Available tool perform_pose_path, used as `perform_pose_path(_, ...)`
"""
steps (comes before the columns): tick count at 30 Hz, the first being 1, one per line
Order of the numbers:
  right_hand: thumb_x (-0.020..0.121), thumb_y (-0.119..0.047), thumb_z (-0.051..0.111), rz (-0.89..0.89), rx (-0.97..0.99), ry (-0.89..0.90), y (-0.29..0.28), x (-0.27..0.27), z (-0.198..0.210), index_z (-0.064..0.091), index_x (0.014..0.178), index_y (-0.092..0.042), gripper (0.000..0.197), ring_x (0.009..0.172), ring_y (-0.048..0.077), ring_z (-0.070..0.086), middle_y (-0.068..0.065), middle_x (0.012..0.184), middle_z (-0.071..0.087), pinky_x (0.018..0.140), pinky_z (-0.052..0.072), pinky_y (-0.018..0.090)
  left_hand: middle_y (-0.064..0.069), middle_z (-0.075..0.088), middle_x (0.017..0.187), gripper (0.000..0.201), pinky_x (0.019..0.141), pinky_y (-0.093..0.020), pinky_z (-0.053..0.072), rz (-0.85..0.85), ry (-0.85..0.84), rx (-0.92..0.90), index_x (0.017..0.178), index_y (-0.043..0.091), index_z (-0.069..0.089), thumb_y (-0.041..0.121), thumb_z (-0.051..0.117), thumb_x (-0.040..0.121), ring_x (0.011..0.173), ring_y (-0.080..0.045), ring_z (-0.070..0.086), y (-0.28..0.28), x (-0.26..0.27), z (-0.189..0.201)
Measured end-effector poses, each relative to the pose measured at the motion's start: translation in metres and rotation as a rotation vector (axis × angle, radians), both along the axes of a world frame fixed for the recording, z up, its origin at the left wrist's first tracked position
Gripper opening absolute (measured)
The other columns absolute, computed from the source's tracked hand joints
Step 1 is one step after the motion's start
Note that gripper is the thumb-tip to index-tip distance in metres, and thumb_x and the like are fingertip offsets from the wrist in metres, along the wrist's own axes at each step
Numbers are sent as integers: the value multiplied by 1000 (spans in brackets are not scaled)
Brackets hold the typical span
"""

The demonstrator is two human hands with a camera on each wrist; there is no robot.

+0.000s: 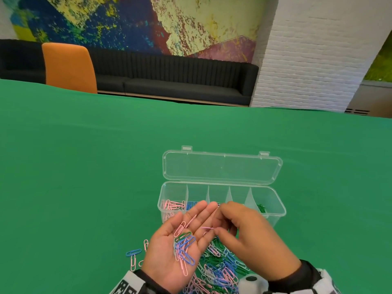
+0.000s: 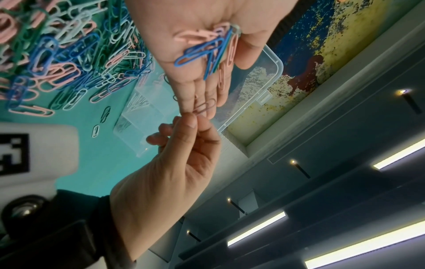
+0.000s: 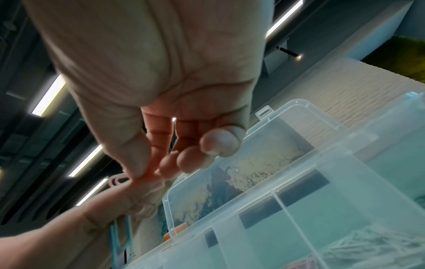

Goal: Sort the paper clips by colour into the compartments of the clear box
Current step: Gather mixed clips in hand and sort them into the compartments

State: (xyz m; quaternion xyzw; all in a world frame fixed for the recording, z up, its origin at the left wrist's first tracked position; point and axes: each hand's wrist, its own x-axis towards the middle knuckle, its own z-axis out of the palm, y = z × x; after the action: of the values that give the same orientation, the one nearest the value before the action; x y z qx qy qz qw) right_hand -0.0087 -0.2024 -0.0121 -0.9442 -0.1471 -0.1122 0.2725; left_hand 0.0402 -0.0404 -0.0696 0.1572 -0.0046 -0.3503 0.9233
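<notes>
left hand flat, palm up, cradling mixed clips | right hand pinches pink clip, apparently level, off left fingertips | box just beyond; pink compartment far-left

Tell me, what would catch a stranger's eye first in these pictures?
Probably the left hand, held palm up just in front of the clear box with a small heap of pink, blue and green clips on it, while the right hand pinches a single pink clip beside its fingertips. Below the hands, a tangled pile of clips sprawls on the green table.
</notes>
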Motion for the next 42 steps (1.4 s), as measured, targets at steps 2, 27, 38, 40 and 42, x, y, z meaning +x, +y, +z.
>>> perform_pose_path(2,79,-31,51,2,20,19,-3,0,1,49,76,-29,4,69,3,46,-14,71,49,62,37,15,-24,20,148,50,115,-46,22,90,-70,79,140,-5,26,16,43,97,141,-36,19,-1,2,-7)
perform_pose_path(27,84,-22,61,-66,24,226,-2,17,25,62,78,-17,8,53,3,42,-6,63,54,57,37,21,-32,58,120,39,82,-61,46,51,181,-100,102,-14,66,15,49,82,102,-47,61,-2,-6,10)
perform_pose_path(38,83,-16,64,21,200,480,8,24,13,55,62,-21,23,46,2,46,-6,53,54,48,37,13,-31,46,134,48,100,-57,41,-10,45,-188,123,-13,52,-7,64,77,126,-47,43,4,-5,3)
perform_pose_path(40,83,-18,65,24,221,477,7,24,14,56,63,-20,22,46,2,46,-6,54,54,49,36,13,-31,47,133,49,99,-57,41,6,45,-179,123,-13,53,-8,65,76,125,-47,43,4,-6,5)
perform_pose_path(42,84,-21,66,10,222,475,3,24,15,59,65,-21,21,50,4,48,-5,57,56,50,36,13,-31,49,131,54,95,-59,45,16,65,-186,120,-13,56,-11,71,68,122,-49,47,4,-6,6)
